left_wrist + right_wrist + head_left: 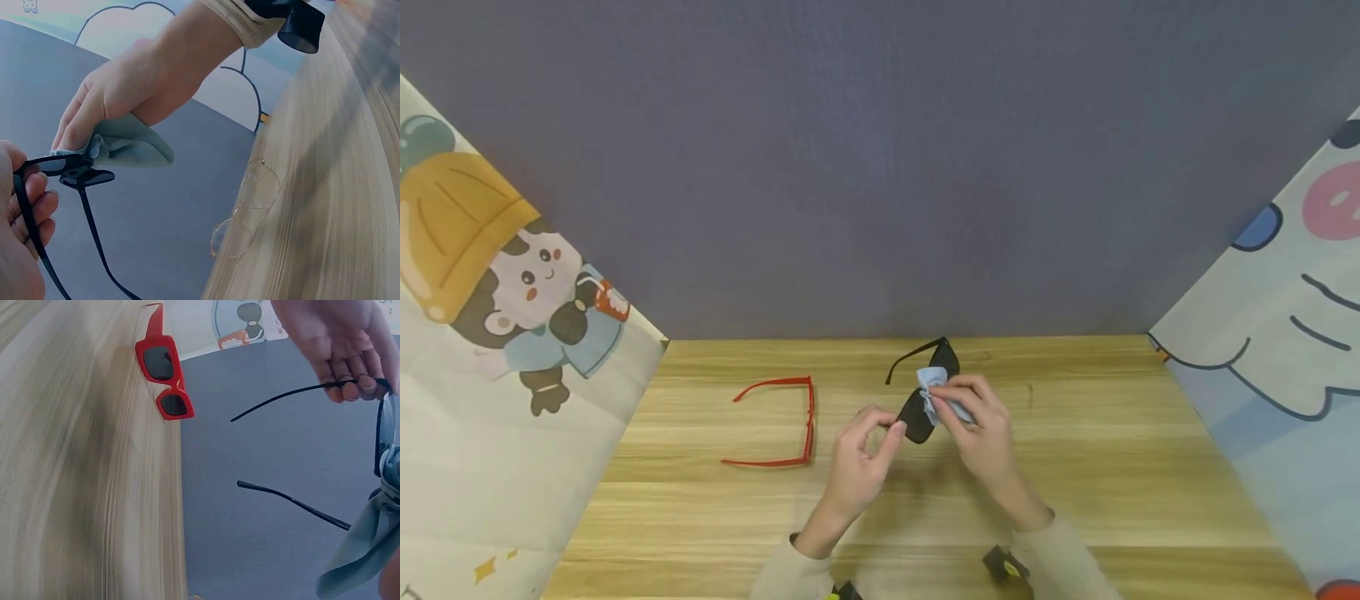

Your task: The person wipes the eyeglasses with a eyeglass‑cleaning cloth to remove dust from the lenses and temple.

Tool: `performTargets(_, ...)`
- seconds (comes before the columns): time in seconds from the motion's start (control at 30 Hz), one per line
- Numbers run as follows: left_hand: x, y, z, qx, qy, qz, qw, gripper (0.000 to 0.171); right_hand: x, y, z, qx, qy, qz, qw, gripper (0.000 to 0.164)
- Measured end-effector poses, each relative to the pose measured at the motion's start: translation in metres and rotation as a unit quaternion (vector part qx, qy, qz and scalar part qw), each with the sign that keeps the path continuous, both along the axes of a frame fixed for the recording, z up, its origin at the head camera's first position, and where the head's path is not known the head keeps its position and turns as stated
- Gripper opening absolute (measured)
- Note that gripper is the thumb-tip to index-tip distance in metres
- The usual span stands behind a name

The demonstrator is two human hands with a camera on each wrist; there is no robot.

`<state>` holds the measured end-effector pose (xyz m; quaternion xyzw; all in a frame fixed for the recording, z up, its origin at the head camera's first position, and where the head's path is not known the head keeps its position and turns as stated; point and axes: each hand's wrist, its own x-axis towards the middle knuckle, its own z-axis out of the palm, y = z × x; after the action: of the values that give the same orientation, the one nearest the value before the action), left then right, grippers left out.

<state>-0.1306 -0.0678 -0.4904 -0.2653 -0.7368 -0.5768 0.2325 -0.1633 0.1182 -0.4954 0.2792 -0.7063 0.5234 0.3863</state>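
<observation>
Black sunglasses (916, 419) are held up above the table, temples unfolded, with dark lenses. My left hand (856, 462) pinches them at one end of the frame, by the hinge; its fingers (351, 391) curl at the temple there. My right hand (988, 437) grips a pale blue cloth (931, 378) between thumb and fingers. This cloth is bunched against the front of the sunglasses around the bridge and covers part of the lenses. In the left wrist view, a loose corner of cloth (147, 147) hangs out below the right hand.
Red sunglasses (810, 421) lie on the wooden table (700, 517) to the left, temples open. Thin wire-rimmed glasses (251, 206) rest on the tabletop at the right. A grey panel (880, 183) rises behind the table, with cartoon-printed sheets at both sides.
</observation>
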Motion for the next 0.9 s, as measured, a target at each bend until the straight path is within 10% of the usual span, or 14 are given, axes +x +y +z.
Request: performTargets(0.9,0.037,-0.029,-0.001,0.008,-0.008,-0.064,0.9979,0.012,0.039,-0.011,0.005,-0.017,-0.017,-0.065,0.998,0.028)
